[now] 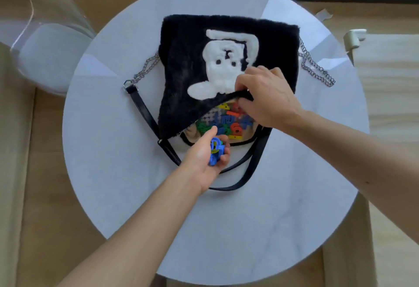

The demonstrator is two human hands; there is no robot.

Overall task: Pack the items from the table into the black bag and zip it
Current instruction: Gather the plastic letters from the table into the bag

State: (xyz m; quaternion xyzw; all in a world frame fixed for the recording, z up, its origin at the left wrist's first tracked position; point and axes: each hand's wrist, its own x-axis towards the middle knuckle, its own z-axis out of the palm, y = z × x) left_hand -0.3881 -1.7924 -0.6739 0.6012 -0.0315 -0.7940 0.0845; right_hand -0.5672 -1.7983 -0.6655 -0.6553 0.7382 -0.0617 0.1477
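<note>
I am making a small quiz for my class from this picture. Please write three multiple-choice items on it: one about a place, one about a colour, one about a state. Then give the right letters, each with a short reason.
1. Where is the left hand?
A. just before the opening of the bag
B. on the chair
C. at the far edge of the table

2. What colour is the figure on the bag?
A. red
B. white
C. green

3. How is the zip?
A. shut
B. open
C. hidden under the straps

Key:
1 A: the hand holds blue pieces right at the opening.
2 B: the plush figure is white on black fur.
3 B: the right hand lifts the upper edge, and more pieces show inside.
</note>
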